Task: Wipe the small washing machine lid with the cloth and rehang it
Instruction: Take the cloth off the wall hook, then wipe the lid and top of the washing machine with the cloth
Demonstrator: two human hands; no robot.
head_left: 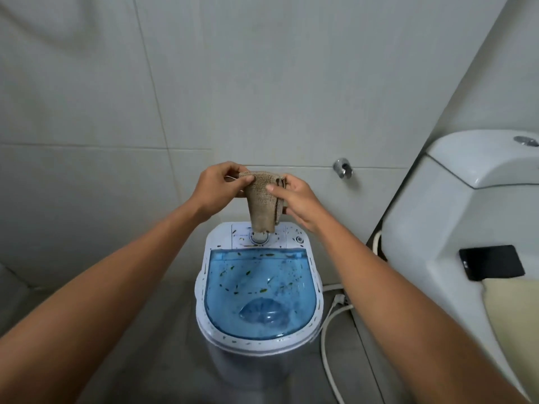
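A small white washing machine stands on the floor below me, its clear blue lid (pixel 256 290) shut and speckled with small dark bits. Above its back panel I hold a tan woven cloth (pixel 264 199) in both hands, close to the wall. My left hand (pixel 217 189) pinches the cloth's upper left edge. My right hand (pixel 294 199) grips its right side. The cloth hangs folded, with its lower end just above the round control knob (pixel 259 237). A thin metal piece shows behind my left fingers; I cannot tell what it is.
A white toilet (pixel 455 205) fills the right side, with a black phone (pixel 491 262) on it and a cream cover (pixel 516 316) below. A chrome wall fitting (pixel 343 167) sits right of my hands. A white hose (pixel 329 339) runs down beside the machine. Grey tiled walls surround.
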